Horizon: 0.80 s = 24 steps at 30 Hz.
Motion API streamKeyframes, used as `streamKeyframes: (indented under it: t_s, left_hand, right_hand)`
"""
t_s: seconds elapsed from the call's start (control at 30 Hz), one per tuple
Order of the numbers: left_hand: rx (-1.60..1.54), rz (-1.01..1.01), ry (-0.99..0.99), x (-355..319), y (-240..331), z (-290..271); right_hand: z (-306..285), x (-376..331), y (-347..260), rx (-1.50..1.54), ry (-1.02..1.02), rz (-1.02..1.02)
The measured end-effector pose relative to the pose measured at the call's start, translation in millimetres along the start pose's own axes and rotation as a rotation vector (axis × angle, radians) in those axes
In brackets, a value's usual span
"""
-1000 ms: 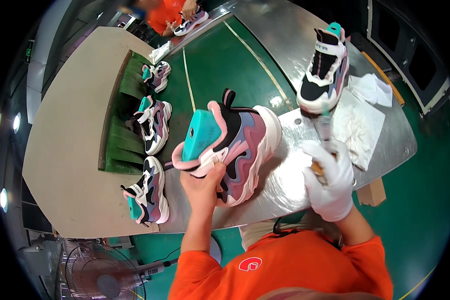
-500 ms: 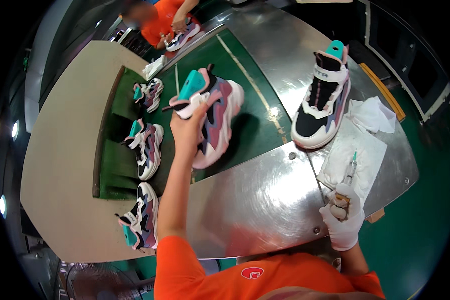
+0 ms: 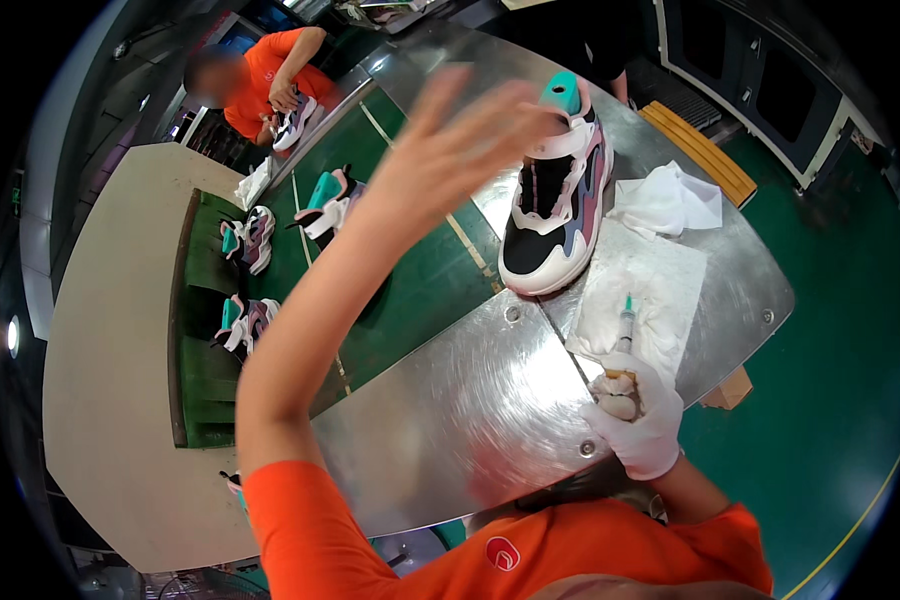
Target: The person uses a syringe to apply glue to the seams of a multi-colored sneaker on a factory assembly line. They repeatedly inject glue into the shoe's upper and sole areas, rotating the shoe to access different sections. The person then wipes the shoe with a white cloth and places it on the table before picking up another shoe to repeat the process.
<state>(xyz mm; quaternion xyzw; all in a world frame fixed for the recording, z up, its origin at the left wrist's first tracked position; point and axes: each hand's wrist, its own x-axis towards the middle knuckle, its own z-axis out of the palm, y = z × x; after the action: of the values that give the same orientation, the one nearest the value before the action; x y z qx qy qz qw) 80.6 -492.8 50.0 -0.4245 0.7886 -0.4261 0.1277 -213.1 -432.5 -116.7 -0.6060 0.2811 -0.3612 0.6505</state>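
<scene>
Two hands: left hand [image 3: 460, 135] splayed empty, may clip sneaker [image 3: 555, 200] at 1 o'clock; gloved right hand [image 3: 635, 415] clutches syringe [image 3: 625, 330], could drip on tabletop [image 3: 450, 420].

1. Small round white badge [image 3: 502, 553] with a red mark, low in the middle, on the front of an orange shirt [image 3: 590, 545].
2. Brown cardboard corner [image 3: 727, 388], perhaps a box, peeking out from under the right edge of the shiny metal table [image 3: 450, 420].

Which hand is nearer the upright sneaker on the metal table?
Left. The open left hand is raised beside the sneaker; the gloved right hand holds a syringe near the table's front edge.
</scene>
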Motion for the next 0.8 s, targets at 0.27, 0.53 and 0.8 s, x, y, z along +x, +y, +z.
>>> streamKeyframes:
  t_s: [0.27,0.53,0.8]
  left_hand:
    - [0.118,0.303,-0.064,20,-9,36]
    - [-0.083,-0.336,-0.143,-109,36,-119]
    - [-0.301,-0.600,-0.233,-194,174,-247]
  right_hand:
    - [9,8,-11,-0.150,0.041,-0.110]
    - [-1,12,-36,-0.291,-0.096,-0.010]
    - [2,16,-128,-0.411,-0.404,0.411]
